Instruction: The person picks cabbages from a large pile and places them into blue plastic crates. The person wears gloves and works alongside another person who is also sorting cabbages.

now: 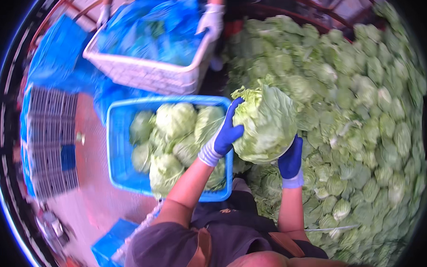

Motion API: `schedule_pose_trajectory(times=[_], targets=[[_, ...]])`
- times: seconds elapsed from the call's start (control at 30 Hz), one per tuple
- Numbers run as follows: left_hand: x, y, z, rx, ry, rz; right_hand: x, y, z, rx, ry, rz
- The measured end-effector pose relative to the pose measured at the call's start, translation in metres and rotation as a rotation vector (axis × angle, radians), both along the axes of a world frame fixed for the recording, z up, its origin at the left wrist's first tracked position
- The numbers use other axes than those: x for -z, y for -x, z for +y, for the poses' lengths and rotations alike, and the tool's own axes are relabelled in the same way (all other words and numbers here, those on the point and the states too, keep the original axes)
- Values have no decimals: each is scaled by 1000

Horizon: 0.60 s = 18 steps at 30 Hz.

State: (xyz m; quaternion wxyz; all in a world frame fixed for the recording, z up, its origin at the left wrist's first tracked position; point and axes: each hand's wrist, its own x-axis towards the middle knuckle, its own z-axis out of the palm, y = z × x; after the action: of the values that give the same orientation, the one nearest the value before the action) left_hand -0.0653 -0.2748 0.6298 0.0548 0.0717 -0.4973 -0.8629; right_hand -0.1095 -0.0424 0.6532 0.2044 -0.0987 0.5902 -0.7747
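Now gripping a big green cabbage (266, 124), just right of mid-frame: pressing its left side with the blue-gloved left hand (227, 133), with thumb and fingers set well apart against the leaves; bracing its lower right with the right hand (290, 160), with fingers partly out of sight behind the curve, yet clearly supporting the load. Reaching over the right rim of a blue crate (114, 158) with the left forearm, at centre-left. Inside that crate, showing several pale cabbage heads (175, 120), packed mostly toward the right. Out across the right of the frame, spreading wide: a great heap of cabbages (373, 142). Up at top left of centre, carrying a blue plastic bag (149, 34): a white crate (148, 74), with a co-worker's white-gloved hand (212, 21) at its right end. Over at far left, standing on the floor (99, 165): stacked crates (51, 139).
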Motion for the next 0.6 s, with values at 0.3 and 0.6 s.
schedule_pose_trajectory(times=[0.3,0.6], targets=[[145,-290,-241,-392,-871,128,69,-57,-94,-176,-865,176],[256,-252,-260,-437,264,-481,146,-95,-139,88,-1028,184]])
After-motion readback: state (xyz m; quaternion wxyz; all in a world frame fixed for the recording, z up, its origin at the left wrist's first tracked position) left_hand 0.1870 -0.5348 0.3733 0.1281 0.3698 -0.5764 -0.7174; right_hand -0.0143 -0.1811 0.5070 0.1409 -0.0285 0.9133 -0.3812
